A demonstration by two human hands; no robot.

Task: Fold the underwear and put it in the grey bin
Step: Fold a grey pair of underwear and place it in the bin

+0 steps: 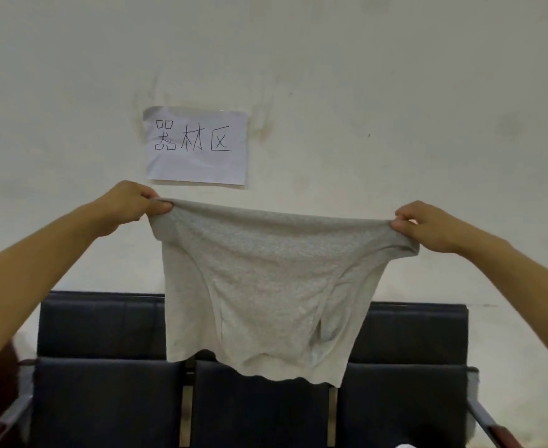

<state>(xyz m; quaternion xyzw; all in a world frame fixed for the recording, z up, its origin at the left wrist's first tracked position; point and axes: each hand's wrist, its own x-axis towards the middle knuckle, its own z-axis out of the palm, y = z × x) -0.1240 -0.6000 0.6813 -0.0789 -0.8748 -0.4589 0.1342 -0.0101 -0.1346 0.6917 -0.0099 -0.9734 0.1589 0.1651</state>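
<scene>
L hand [130, 202] & R hand [427, 226] pinch underwear [259, 286] waistband – paper sign [196, 145], dark seats [104, 399] behind

Soft, matt grey knit cloth of the underwear [259, 286], thin and slightly see-through, dark padded chairs [104, 399] in smooth, faintly shiny leather-like covering, dull metal armrest [486, 418], creased white paper sign [196, 145], matt, stained painted wall [395, 92]

wall [395, 92]: off-white, stained | paper sign [196, 146]: taped above left hand | dark padded bench seats [104, 399]: below both hands, against wall
</scene>
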